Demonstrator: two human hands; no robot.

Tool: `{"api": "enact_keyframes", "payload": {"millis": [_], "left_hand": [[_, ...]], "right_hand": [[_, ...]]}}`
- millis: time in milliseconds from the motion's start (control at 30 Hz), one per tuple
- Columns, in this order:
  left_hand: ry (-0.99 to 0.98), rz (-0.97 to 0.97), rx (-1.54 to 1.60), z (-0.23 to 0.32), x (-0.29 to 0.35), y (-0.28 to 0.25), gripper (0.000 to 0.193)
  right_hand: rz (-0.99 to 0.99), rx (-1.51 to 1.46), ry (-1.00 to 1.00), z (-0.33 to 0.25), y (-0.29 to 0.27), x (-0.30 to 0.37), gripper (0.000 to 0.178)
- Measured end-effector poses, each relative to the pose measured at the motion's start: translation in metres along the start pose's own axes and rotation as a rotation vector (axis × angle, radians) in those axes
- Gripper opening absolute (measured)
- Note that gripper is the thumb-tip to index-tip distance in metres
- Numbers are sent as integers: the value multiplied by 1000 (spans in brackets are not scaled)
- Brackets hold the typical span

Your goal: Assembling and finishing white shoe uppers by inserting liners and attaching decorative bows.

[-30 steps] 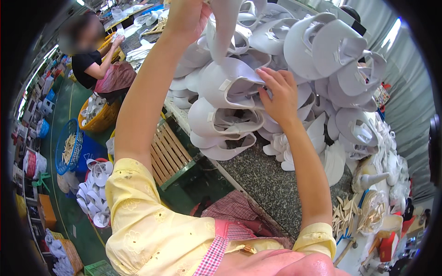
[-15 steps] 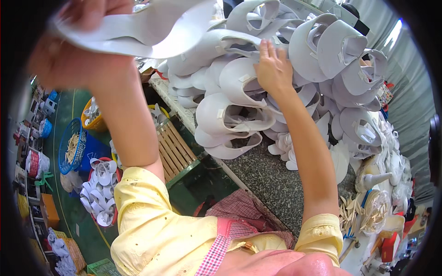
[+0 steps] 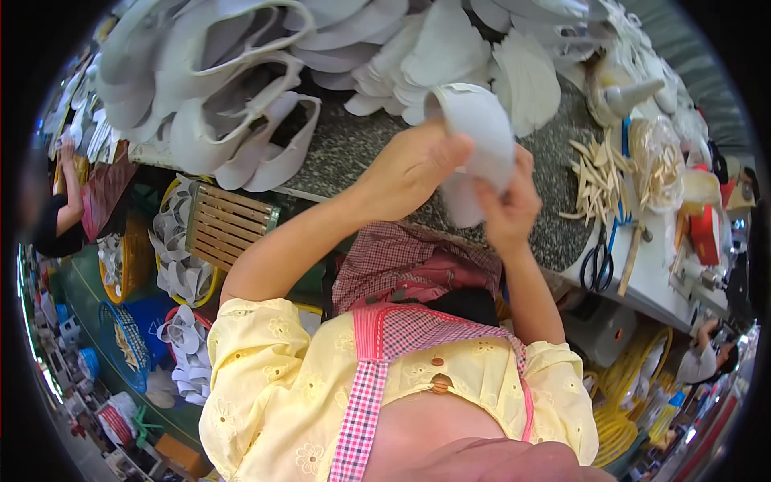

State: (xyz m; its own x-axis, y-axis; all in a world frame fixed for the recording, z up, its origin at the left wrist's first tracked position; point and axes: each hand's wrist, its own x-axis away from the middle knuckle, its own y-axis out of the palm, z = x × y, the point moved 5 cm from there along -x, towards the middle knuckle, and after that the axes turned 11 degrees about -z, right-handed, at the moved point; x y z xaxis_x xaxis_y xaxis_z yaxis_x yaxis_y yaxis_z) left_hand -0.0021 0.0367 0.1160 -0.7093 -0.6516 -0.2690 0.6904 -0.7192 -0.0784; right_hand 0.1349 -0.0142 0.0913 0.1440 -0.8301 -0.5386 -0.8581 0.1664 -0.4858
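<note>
A white shoe upper (image 3: 486, 132), curved and slightly blurred, is held above the dark speckled worktop (image 3: 353, 153). My left hand (image 3: 422, 165) is closed around its left side, thumb lying along the near edge. On the opposite side my right hand (image 3: 514, 205) pinches its lower right edge. Part of the upper is hidden behind my fingers. Beyond my left hand rises a big pile of nested white shoe uppers (image 3: 241, 88). Stacks of flat white lining pieces (image 3: 526, 84) lie just past the held upper.
Thin cream-coloured strips (image 3: 596, 181), black-handled scissors (image 3: 597, 261) and a wooden-handled tool (image 3: 632, 261) lie to the right. A slatted wooden stool (image 3: 229, 225) and a blue basket (image 3: 124, 345) stand at left below the table. Other people (image 3: 64, 209) are at both sides.
My left hand has come from the upper left to the middle with a white upper. My right hand has left the pile and now grips the upper too. The view has shifted.
</note>
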Motion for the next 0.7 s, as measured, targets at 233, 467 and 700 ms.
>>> {"api": "enact_keyframes", "payload": {"millis": [233,467,700], "left_hand": [[230,-351,-735,-29,-17,43,34],[98,-512,-1197,-53,-19,71,35],[-21,-484,-1397,-65,-23,72,37]], "right_hand": [[320,-1052,517,78,-24,73,19],[307,-835,537,79,-22,73,21],[379,-514,453,86,-19,74,17]]}}
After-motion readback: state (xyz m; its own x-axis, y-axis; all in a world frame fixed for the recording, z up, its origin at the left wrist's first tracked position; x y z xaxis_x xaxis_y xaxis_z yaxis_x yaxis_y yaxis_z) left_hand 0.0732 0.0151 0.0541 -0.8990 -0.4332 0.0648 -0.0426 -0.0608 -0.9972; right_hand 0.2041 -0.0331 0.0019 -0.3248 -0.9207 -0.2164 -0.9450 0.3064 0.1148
